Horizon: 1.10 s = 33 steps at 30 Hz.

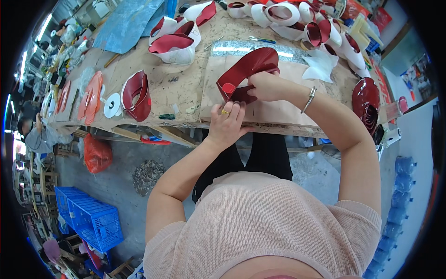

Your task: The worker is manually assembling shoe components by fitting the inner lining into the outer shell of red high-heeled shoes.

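Note:
A glossy dark red shoe upper [246, 65], bent into an open loop, is held over a paper-covered board at the table's near edge. My left hand [227, 120] grips its near end with bent fingers, beside a small bright red round tab [228, 88]. Closed on the inner side of the loop, my right hand [267, 86] has its fingertips partly hidden by the upper. To the left, a second dark red upper [143, 104] rests on the table, next to a white disc-shaped spool [111, 106]. A crumpled white sheet [320, 65] lies to the right.
White-lined shoe uppers [179, 49] stand at the back, with several more in a pile [283, 16] at the far right. Glossy red pieces [364, 100] are stacked at the table's right end. Blue crates [95, 223] and a red bag [97, 153] sit on the floor at left.

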Each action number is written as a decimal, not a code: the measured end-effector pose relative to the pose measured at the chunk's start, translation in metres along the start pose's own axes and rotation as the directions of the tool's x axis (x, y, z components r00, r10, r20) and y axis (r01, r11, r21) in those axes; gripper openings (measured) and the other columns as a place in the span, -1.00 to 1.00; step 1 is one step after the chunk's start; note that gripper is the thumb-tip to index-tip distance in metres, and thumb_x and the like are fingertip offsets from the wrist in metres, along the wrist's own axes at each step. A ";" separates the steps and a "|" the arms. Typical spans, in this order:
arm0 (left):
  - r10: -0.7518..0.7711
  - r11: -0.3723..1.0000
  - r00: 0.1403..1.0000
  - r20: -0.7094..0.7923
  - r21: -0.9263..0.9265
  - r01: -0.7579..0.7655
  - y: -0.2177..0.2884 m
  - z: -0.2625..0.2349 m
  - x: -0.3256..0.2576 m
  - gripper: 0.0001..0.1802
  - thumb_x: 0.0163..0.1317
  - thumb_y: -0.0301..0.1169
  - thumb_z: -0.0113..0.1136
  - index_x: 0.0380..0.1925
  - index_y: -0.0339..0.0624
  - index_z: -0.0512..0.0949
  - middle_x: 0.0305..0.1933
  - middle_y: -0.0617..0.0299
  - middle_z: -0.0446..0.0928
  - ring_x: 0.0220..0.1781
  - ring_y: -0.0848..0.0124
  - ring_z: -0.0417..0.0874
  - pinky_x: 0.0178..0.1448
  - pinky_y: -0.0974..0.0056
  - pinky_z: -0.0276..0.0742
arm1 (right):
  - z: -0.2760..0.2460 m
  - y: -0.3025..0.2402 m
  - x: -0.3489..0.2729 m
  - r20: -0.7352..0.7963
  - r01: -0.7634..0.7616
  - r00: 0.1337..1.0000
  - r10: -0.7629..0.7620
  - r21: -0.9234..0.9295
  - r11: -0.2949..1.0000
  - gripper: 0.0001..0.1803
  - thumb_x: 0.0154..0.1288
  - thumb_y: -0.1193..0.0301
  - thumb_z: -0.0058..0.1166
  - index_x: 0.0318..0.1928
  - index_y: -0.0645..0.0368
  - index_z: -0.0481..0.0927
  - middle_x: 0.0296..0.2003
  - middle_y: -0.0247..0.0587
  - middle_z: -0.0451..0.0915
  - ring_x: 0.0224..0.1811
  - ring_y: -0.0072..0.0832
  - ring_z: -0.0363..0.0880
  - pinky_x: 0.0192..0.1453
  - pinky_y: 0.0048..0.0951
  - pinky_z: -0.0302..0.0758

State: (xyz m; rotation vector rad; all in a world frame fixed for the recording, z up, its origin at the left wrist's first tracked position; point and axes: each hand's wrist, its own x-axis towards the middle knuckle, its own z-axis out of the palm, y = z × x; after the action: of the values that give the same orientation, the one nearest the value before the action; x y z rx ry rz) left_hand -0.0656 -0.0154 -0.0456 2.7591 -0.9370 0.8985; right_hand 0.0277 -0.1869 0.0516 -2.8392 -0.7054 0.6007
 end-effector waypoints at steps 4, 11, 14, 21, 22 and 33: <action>-0.047 0.999 0.999 0.023 -0.016 0.048 0.006 -0.001 0.002 -0.10 -0.19 0.21 0.32 0.13 -0.06 0.43 0.03 0.25 0.35 0.14 0.37 0.28 0.19 0.04 0.05 | 0.017 0.007 0.006 -0.138 0.085 0.986 -0.096 -0.083 0.993 -0.77 0.17 0.33 0.10 -0.33 0.27 0.61 -0.32 0.01 0.65 -0.17 -0.11 0.64 -0.17 0.18 0.29; -0.077 0.989 0.984 0.161 -0.113 0.096 0.019 -0.011 0.010 0.07 -0.26 0.21 0.37 0.21 -0.24 0.32 0.18 0.17 0.27 0.24 0.30 0.22 0.27 -0.04 0.01 | 0.018 0.005 0.014 -0.130 0.043 0.990 -0.055 -0.089 0.995 -0.79 0.11 0.36 0.12 -0.31 0.26 0.63 -0.33 -0.02 0.66 -0.22 -0.11 0.66 -0.14 0.19 0.29; -0.089 0.996 0.986 0.144 0.032 0.085 0.031 0.004 0.011 0.14 -0.37 0.17 0.41 0.22 -0.30 0.29 0.20 0.11 0.25 0.25 0.26 0.21 0.30 -0.01 0.03 | 0.005 0.001 0.011 -0.068 0.028 0.997 -0.031 -0.049 0.998 -0.73 0.14 0.31 0.14 -0.22 0.24 0.62 -0.32 -0.03 0.65 -0.19 -0.14 0.64 -0.08 0.00 0.38; -0.092 0.994 0.983 0.160 0.079 0.081 0.035 0.008 0.016 0.11 -0.45 0.10 0.45 0.16 -0.27 0.33 0.13 0.15 0.31 0.20 0.27 0.27 0.29 0.04 0.05 | -0.037 0.044 -0.012 0.001 0.343 0.939 -0.345 0.089 0.935 -0.61 -0.15 0.47 0.37 -0.20 0.25 0.63 -0.35 -0.10 0.63 -0.26 -0.22 0.61 -0.11 -0.31 0.51; -0.091 0.994 0.983 0.160 0.080 0.079 0.034 0.007 0.017 0.11 -0.46 0.10 0.45 0.16 -0.27 0.33 0.13 0.15 0.32 0.21 0.27 0.27 0.29 0.04 0.05 | -0.030 0.044 -0.010 -0.052 0.359 0.927 -0.371 -0.164 0.919 -0.58 -0.21 0.44 0.41 -0.21 0.17 0.65 -0.33 -0.15 0.61 -0.21 -0.23 0.55 -0.07 -0.30 0.48; -0.145 0.989 0.981 0.131 -0.014 0.148 0.036 0.005 0.016 0.11 -0.46 0.06 0.50 0.17 -0.20 0.31 0.11 0.20 0.32 0.22 0.34 0.31 0.28 0.01 0.06 | 0.004 0.053 -0.015 -0.404 0.355 0.804 -0.436 -0.261 0.898 -0.82 0.13 0.26 0.20 -0.35 0.07 0.61 -0.44 -0.26 0.53 -0.14 -0.36 0.47 0.18 -0.18 0.14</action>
State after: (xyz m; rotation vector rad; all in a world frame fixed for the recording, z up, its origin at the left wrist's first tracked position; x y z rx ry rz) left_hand -0.0735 -0.0542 -0.0446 2.8505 -0.7429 0.6881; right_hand 0.0356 -0.2402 0.0407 -2.6818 -1.2512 -0.2007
